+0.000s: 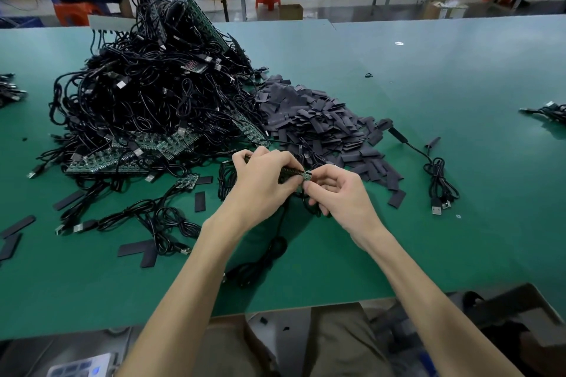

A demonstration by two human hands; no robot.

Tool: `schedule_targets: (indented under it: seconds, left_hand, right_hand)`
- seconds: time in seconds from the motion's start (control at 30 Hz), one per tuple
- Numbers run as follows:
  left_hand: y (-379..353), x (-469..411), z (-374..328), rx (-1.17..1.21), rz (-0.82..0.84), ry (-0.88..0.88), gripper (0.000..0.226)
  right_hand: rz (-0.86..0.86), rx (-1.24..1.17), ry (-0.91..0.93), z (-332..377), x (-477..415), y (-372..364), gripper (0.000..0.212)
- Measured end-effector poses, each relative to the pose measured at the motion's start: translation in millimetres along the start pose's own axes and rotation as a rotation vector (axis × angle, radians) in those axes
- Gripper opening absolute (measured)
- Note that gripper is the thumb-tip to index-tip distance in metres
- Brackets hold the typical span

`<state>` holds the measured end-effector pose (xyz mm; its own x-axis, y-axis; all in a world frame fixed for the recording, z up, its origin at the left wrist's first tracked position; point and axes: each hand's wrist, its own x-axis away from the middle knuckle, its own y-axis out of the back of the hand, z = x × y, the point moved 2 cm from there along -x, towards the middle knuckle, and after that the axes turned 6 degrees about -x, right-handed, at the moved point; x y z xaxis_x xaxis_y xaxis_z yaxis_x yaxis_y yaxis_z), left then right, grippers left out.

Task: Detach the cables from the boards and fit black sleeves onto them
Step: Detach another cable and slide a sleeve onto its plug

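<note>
My left hand (263,180) grips a flat black sleeve (286,173) that sits over a cable's end. My right hand (333,190) pinches the small green board piece (307,176) sticking out of the sleeve's right end. The cable (263,257) hangs down from my hands and loops on the green table (428,254). Behind my hands lies a big pile of black cables with green boards (153,101). To its right is a heap of loose black sleeves (321,122).
A finished sleeved cable (435,174) lies right of the sleeve heap. Loose cables (147,217) and single sleeves (141,251) lie at the left. More cables (548,110) sit at the far right edge. A person sits at a bench behind.
</note>
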<state>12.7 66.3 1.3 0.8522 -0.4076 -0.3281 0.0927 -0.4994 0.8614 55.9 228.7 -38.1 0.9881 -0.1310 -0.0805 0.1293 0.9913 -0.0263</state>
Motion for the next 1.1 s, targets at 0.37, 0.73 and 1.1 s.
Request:
schedule_targets:
  seconds: [0.37,0.73,1.1]
  left_hand:
    - [-14,5,-11,0.03,-0.127,0.017,0.002]
    - [-4,5,1,-0.202,-0.228,0.092,0.027]
    - [16,9,58,-0.421,-0.202,0.146,0.028]
  right_hand:
    - [-0.111,0.112,0.039,2,2,3,0.028]
    - [-0.205,-0.149,0.042,-1,0,10,0.02]
    - [-0.187,-0.802,-0.153,12,-3,20,0.011]
